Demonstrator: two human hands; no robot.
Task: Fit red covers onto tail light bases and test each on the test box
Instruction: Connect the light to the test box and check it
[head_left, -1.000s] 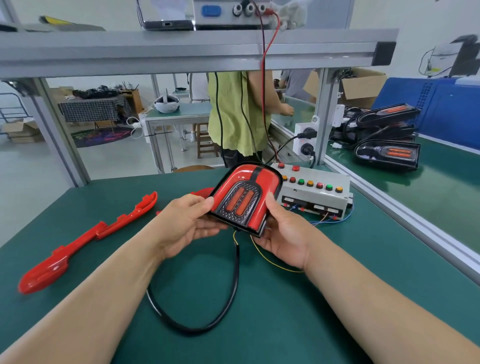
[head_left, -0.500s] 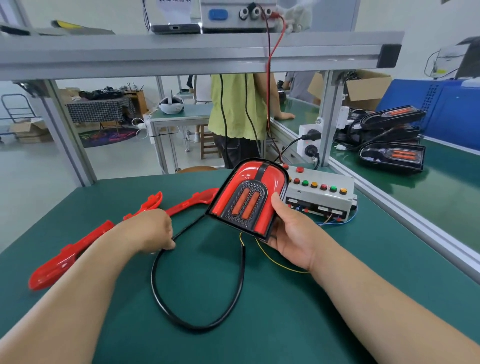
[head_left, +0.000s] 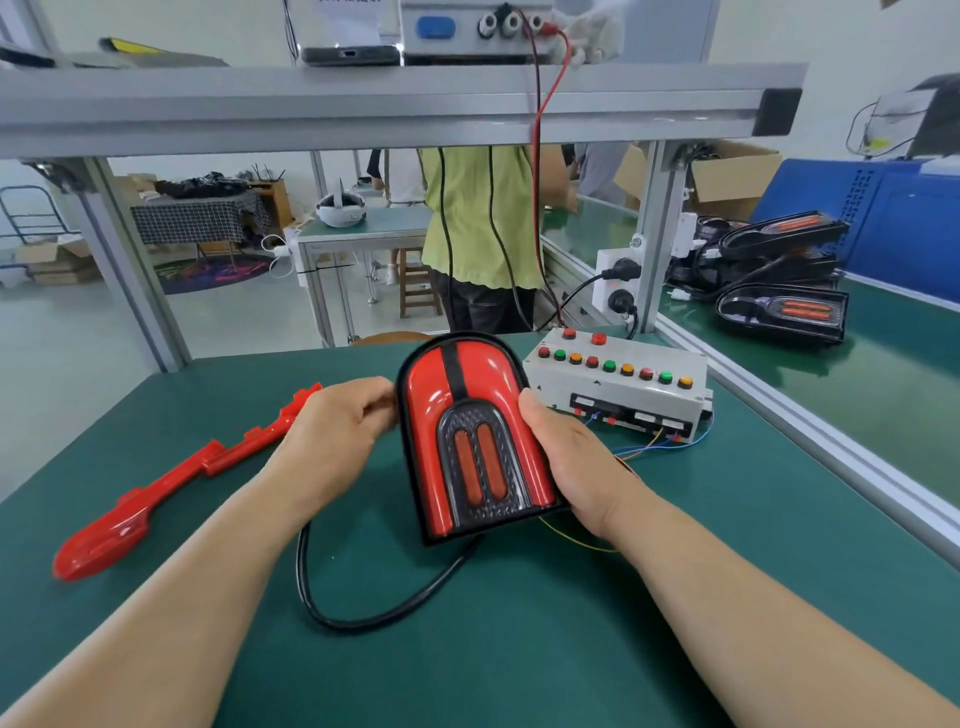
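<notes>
the right hand (head_left: 576, 462) cups the right side of the tail light (head_left: 467, 441), thumb laid on its red face. the left hand (head_left: 337, 431) grips the left rim with curled fingers, so the light is held tilted above the green table (head_left: 519, 649). its black cable (head_left: 301, 561) loops on the table below. the test box (head_left: 618, 387) sits just behind the right hand, and long red covers (head_left: 119, 530) lie well apart to the left.
</notes>
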